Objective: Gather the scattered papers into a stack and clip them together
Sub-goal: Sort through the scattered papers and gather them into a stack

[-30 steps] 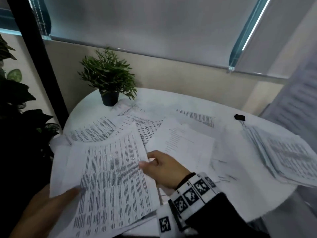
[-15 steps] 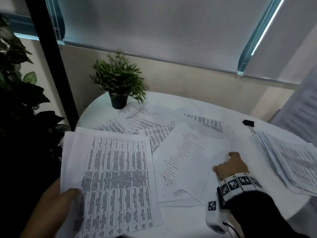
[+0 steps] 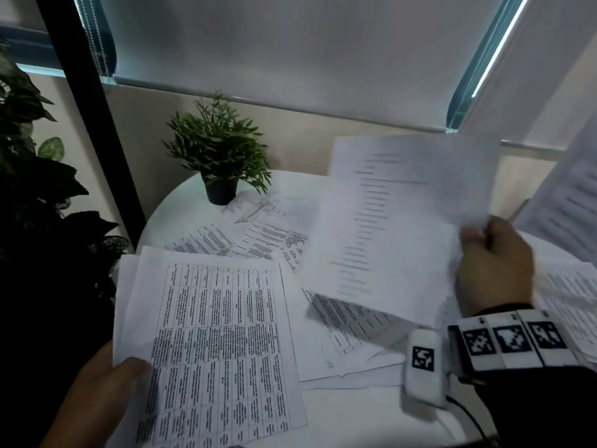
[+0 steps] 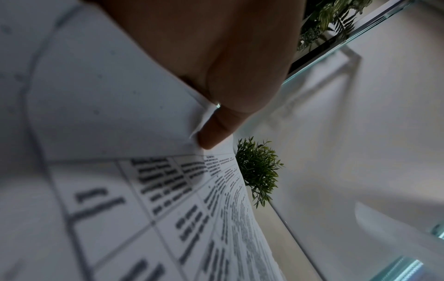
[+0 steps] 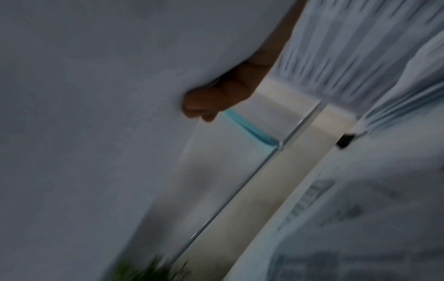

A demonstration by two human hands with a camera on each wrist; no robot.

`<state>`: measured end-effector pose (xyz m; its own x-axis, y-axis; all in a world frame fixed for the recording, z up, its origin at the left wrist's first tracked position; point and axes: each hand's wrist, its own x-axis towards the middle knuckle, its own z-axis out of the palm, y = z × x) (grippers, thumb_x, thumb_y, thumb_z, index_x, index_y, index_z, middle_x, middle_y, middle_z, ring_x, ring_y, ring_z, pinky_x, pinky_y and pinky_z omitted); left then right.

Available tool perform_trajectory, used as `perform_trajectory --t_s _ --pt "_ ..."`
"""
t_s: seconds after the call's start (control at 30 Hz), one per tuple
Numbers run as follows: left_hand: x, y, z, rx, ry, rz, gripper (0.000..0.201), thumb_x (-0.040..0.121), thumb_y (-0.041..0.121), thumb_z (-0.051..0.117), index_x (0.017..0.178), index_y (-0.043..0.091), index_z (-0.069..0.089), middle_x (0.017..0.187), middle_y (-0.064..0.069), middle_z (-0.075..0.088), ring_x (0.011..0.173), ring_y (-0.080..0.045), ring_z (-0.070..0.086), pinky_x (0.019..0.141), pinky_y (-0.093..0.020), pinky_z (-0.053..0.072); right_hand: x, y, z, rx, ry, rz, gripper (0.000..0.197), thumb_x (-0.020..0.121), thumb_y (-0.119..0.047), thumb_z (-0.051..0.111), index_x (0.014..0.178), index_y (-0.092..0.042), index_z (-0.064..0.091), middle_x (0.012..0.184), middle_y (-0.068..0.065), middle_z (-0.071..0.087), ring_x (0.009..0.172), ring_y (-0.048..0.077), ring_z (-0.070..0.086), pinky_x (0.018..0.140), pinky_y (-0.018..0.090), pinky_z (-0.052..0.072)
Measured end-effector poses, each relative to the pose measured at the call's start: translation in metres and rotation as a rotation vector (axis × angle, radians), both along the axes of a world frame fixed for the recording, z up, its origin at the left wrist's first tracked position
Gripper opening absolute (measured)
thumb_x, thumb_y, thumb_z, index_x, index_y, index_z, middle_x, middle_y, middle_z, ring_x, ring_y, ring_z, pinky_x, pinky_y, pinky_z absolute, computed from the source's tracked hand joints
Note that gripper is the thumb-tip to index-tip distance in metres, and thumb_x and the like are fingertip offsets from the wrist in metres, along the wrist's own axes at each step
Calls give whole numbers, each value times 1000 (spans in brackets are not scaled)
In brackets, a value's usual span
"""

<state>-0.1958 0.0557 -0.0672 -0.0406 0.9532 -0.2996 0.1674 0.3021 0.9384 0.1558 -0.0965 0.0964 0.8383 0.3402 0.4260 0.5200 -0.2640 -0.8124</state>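
Note:
My left hand (image 3: 106, 389) grips a gathered stack of printed papers (image 3: 213, 350) at its lower left edge, thumb on top; the left wrist view shows the thumb (image 4: 216, 131) pressing the table-printed sheet (image 4: 144, 209). My right hand (image 3: 491, 253) pinches the right edge of a lightly printed sheet (image 3: 397, 221) and holds it lifted above the table. In the blurred right wrist view the fingers (image 5: 204, 106) curl on that sheet (image 5: 96, 133), and a small black binder clip (image 5: 345, 141) lies on the table. More loose papers (image 3: 258, 237) lie scattered on the round white table (image 3: 181, 202).
A small potted plant (image 3: 219, 156) stands at the back of the table. Large dark leafy plants (image 3: 38, 189) fill the left side beside a black post (image 3: 90, 108). Another pile of sheets (image 3: 568, 292) lies at the right edge.
My right hand moved right from the stack, took a sheet by its edge and lifted it off the table. The left hand still holds the stack.

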Motion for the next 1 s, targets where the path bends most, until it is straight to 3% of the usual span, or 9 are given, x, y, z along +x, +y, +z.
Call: perform_trajectory --t_s 0.13,0.2,0.3,0.4,0.6,0.67,0.8,0.87,1.0 --pt "8 11 -11 -126 -339 127 38 102 23 31 137 9 40 65 -2 69 58 0 66 74 -14 43 -59 37 -38 -243 53 429 35 89 6 49 79 -26 62 77 -4 61 75 12 50 73 23 42" --pt "5 10 -12 -112 -409 15 43 95 41 45 129 16 52 91 -4 67 87 -7 66 95 -26 39 -92 42 -57 -473 173 629 30 94 -7 51 118 -22 61 107 1 65 92 11 54 84 23 44" --pt "-3 8 -16 -60 -128 -172 45 74 32 78 113 13 63 109 -15 64 108 -23 56 106 -42 35 -105 44 -63 -630 350 822 30 94 -30 55 124 -29 55 108 -4 63 96 11 58 90 27 46" --pt "-4 7 -17 -50 73 -130 66 51 11 88 111 6 60 107 -18 63 98 -29 58 99 -43 40 -48 54 -64 -707 289 594 47 90 -49 53 131 -27 47 119 2 60 107 18 58 93 29 47" --pt "1 -2 -9 -31 14 -9 35 83 7 68 117 1 60 118 -16 63 112 -34 57 106 -46 37 45 54 -97 -1283 -26 178 123 57 -81 61 149 -20 7 148 13 31 134 32 34 107 44 36" --pt "4 -10 0 17 -78 -7 32 81 22 71 107 5 64 110 -12 65 106 -27 58 104 -42 38 51 53 -101 -1236 36 167 127 53 -77 69 148 -16 11 146 12 35 131 30 39 105 40 39" --pt "6 -15 9 59 -35 -121 54 65 -6 82 114 -1 61 105 -17 65 96 -25 57 94 -39 40 48 43 -90 -1148 169 214 85 66 -59 75 127 -7 45 131 12 53 114 26 54 85 25 43" --pt "3 -14 10 75 -15 -135 57 66 -14 77 119 -4 58 106 -19 64 95 -24 55 92 -37 38 48 33 -81 -957 224 201 43 77 -42 72 100 -8 62 108 12 67 89 24 61 75 25 44" --pt "-1 -15 11 109 -50 -92 38 79 -14 64 116 -10 58 111 -26 64 102 -31 58 92 -38 37 48 10 -55 -446 216 9 41 76 -33 73 104 -4 65 104 17 68 85 25 59 78 33 45"
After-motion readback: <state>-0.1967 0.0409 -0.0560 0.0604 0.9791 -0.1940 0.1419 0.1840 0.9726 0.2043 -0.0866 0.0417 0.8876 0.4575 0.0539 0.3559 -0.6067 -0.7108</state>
